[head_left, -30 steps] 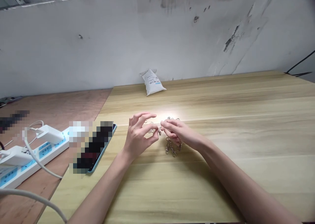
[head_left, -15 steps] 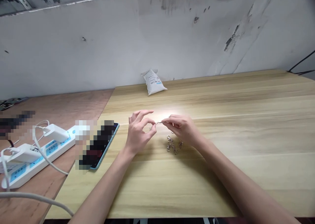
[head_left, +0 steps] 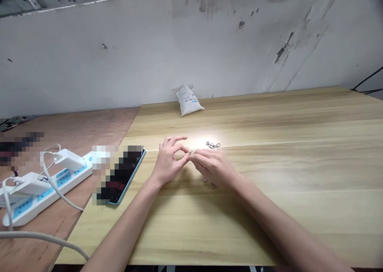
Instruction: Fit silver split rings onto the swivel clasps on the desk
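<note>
My left hand [head_left: 169, 162] and my right hand [head_left: 214, 168] meet above the light wood tabletop [head_left: 257, 224]. Between their fingertips is a small silver metal ring [head_left: 188, 152], pinched by my left thumb and forefinger, with my right fingertips against it. A tangle of silver swivel clasps [head_left: 213, 145] lies on the table just beyond my right hand. Further metal clasps [head_left: 209, 183] show beneath my right palm, mostly hidden by it.
A white sachet [head_left: 188, 100] leans against the stained wall. To the left, a phone [head_left: 127, 176] with a blue edge lies partly blurred at the table's edge. On a lower plywood surface [head_left: 74, 128] sits a white power strip [head_left: 44, 194] with plugged-in chargers and cables.
My hands have drawn closer, and my right hand has moved down and left, now covering the clasps nearer me. A clasp group now shows beyond it.
</note>
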The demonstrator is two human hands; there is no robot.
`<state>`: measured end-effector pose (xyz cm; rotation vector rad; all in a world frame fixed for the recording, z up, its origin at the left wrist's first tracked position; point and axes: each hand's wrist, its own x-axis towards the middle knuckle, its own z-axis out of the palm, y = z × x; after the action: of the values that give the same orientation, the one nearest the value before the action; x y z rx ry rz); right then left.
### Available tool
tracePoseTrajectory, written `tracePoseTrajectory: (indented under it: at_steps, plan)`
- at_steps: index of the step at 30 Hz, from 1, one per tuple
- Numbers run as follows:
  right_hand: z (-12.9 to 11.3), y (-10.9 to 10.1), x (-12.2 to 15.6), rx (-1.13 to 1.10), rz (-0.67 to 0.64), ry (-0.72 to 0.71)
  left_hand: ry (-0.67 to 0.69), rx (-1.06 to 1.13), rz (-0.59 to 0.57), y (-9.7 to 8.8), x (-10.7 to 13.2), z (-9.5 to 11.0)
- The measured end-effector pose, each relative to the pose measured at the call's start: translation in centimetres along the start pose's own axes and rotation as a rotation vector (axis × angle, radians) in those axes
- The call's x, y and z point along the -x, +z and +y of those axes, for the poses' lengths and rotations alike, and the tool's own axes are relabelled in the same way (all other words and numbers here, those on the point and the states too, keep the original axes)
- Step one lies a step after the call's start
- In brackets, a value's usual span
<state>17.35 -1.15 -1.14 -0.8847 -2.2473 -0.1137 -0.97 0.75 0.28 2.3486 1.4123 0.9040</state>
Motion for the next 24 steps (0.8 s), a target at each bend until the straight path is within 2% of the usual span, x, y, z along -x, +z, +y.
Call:
tracePoseTrajectory:
  at_steps: [3, 8, 15, 18, 21, 24]
  plan:
    - [0.7, -0.1, 0.2, -0.031, -0.050, 0.026, 0.007, -0.141, 0.026, 0.0, 0.0, -0.4]
    - [1.9, -0.1, 0.6, -0.099, -0.120, 0.150, 0.030, -0.270, -0.010, 0.2, 0.0, -1.4]
    - [2.1, -1.2, 0.5, -0.268, -0.297, 0.270, 0.025, -0.242, -0.032, 0.4, 0.0, -2.2]
    - [3.5, -1.9, 0.6, -0.216, -0.240, 0.371, 0.031, -0.199, -0.034, 0.4, 0.0, -2.3]
    - [5.4, -2.1, 1.2, -0.063, -0.150, 0.499, 0.037, -0.168, -0.001, 0.4, -0.1, -2.3]
    - [6.6, -1.7, 1.7, 0.064, -0.173, 0.487, 0.054, -0.130, 0.021, 0.4, -0.1, -2.3]
